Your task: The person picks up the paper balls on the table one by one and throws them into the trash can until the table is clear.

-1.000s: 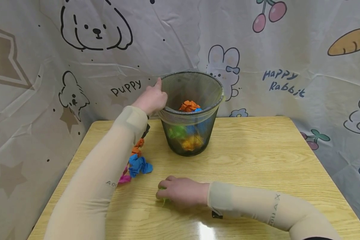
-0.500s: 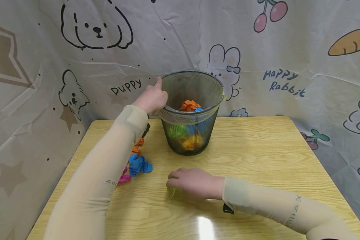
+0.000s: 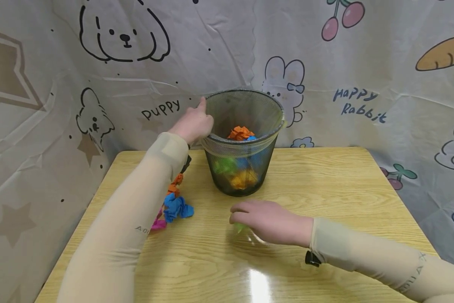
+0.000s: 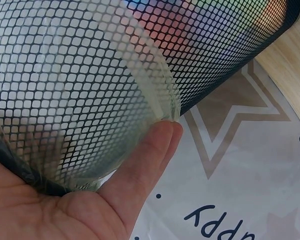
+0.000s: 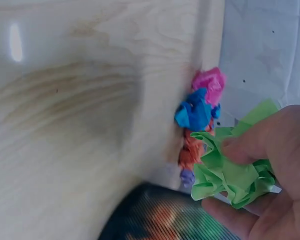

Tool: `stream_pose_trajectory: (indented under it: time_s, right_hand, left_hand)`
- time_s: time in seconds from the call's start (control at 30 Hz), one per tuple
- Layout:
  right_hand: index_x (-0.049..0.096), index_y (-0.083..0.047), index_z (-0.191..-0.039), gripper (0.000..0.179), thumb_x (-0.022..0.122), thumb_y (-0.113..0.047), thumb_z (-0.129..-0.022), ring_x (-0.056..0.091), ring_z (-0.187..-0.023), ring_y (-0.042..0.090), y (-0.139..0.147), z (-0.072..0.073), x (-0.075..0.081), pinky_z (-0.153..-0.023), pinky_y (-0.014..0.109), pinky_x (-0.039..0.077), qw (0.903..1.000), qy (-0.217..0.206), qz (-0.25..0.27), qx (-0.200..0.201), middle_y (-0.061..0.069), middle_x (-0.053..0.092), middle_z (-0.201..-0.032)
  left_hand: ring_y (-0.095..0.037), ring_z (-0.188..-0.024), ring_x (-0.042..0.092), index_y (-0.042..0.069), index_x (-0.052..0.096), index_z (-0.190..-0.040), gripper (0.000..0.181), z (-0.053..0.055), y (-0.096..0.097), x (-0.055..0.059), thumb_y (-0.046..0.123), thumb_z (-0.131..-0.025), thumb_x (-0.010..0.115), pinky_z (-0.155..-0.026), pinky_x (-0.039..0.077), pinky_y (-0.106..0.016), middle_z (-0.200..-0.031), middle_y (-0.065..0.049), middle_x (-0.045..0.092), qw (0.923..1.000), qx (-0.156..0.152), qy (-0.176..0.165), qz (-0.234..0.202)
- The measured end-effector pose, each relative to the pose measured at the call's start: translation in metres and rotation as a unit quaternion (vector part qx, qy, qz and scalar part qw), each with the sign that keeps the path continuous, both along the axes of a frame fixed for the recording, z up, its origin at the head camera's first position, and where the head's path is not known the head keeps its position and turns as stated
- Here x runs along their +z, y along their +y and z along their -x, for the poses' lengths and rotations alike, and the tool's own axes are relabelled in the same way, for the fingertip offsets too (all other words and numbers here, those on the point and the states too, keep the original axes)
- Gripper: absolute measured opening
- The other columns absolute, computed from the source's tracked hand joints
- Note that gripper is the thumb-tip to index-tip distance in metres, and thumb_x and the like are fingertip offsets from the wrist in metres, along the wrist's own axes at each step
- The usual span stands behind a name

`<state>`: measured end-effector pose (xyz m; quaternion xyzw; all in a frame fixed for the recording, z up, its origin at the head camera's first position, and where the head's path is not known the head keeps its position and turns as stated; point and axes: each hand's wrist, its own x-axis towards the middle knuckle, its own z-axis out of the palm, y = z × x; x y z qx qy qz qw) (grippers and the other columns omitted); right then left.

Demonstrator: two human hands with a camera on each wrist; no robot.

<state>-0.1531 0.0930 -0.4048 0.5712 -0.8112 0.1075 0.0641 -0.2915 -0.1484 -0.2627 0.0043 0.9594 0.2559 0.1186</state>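
Cloth reads "PUPPY" and "Happy Rabbit" behind hands clamped on bin, left, and green paper, right.

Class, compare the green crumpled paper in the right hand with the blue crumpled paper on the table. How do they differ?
Colour: the green paper is light, while the blue paper is a deeper, stronger shade.
Support: the right hand pinches the green paper; the blue paper lies on the table.
Visibility: in the head view, the hand hides most of the green paper, while much of the blue paper shows.
Shared: both are crumpled.
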Motion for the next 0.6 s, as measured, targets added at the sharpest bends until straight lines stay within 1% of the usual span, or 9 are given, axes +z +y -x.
stream_pose_trajectory:
  time_s: [0.1, 0.2, 0.27, 0.5, 0.6]
  right_hand:
    - [0.065, -0.020, -0.126, 0.044, 0.066, 0.006, -0.091, 0.063, -0.116, 0.022, 0.010, 0.002, 0.009, -0.080, 0.037, 0.058, 0.9997, 0.009, 0.020, -0.010, 0.004, 0.063, -0.131]
    - [0.065, -0.020, -0.127, 0.047, 0.068, 0.007, -0.089, 0.064, -0.114, 0.023, 0.021, 0.004, 0.020, -0.075, 0.037, 0.059, 0.9990, 0.015, 0.042, -0.007, 0.006, 0.063, -0.131]
    - [0.066, -0.019, -0.127, 0.048, 0.070, 0.009, -0.088, 0.065, -0.112, 0.024, 0.027, 0.006, 0.028, -0.075, 0.037, 0.059, 0.9981, 0.018, 0.059, -0.004, 0.008, 0.063, -0.131]
    - [0.066, -0.019, -0.124, 0.045, 0.068, 0.008, -0.089, 0.064, -0.116, 0.024, 0.042, 0.012, 0.057, -0.083, 0.039, 0.058, 0.9946, 0.035, 0.097, -0.011, 0.007, 0.063, -0.132]
    - [0.067, -0.019, -0.124, 0.044, 0.069, 0.006, -0.088, 0.063, -0.118, 0.026, 0.047, 0.013, 0.068, -0.081, 0.041, 0.059, 0.9924, 0.051, 0.110, -0.017, 0.008, 0.063, -0.134]
  left_hand:
    - [-0.021, -0.058, 0.033, 0.022, -0.024, -0.160, 0.071, 0.000, 0.000, 0.000, 0.029, -0.105, 0.021, -0.071, 0.045, -0.048, -0.167, -0.028, 0.002, 1.0000, -0.001, 0.000, 0.005]
    - [-0.023, -0.062, 0.036, 0.021, -0.024, -0.160, 0.071, 0.000, 0.000, 0.001, 0.028, -0.104, 0.020, -0.073, 0.044, -0.048, -0.166, -0.029, 0.003, 1.0000, -0.002, 0.000, 0.008]
    - [-0.023, -0.062, 0.036, 0.021, -0.024, -0.160, 0.071, -0.001, 0.000, 0.001, 0.028, -0.104, 0.020, -0.074, 0.044, -0.048, -0.166, -0.029, 0.002, 1.0000, -0.002, 0.001, 0.010]
    - [-0.021, -0.057, 0.034, 0.021, -0.024, -0.160, 0.071, -0.001, 0.001, 0.001, 0.028, -0.105, 0.020, -0.072, 0.045, -0.048, -0.166, -0.029, 0.003, 1.0000, 0.001, 0.000, 0.008]
    - [-0.022, -0.060, 0.036, 0.022, -0.024, -0.160, 0.071, 0.000, 0.001, 0.001, 0.028, -0.105, 0.021, -0.072, 0.044, -0.048, -0.167, -0.028, 0.001, 1.0000, 0.003, -0.002, 0.006]
